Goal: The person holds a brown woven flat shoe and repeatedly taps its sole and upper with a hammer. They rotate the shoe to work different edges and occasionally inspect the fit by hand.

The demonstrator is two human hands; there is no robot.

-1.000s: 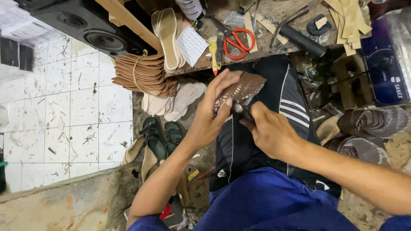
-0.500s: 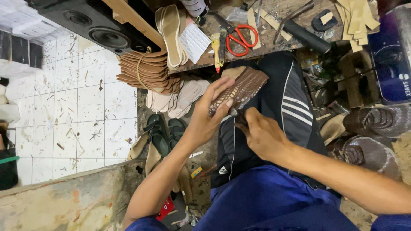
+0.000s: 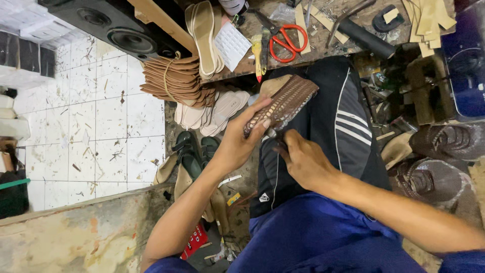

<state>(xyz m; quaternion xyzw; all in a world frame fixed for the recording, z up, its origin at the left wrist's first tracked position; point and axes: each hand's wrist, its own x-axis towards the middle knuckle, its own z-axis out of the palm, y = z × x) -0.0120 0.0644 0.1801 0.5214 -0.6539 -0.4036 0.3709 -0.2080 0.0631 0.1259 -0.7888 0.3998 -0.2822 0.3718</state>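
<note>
My left hand [image 3: 241, 137] grips a brown patterned sole-shaped piece [image 3: 285, 101] by its near end and holds it over my black trouser leg [image 3: 328, 126]. Beside it, my right hand [image 3: 302, 157] is closed around a small dark tool whose tip touches the piece's near edge; most of the tool is hidden by the fingers. Both forearms reach in from the bottom of the head view.
A workbench [image 3: 323, 45] at the top holds red-handled scissors [image 3: 285, 40], a black roller [image 3: 366, 38], pale insoles [image 3: 204, 30] and tan strips [image 3: 424, 20]. A tied stack of brown soles [image 3: 174, 78] hangs at its left. Sandals [image 3: 194, 151] lie on the tiled floor [image 3: 91, 131]. Shoes [image 3: 444, 144] sit right.
The view has shifted slightly. My left hand has tilted the brown piece a little more upward and to the right, and my right hand has stayed at its near edge.
</note>
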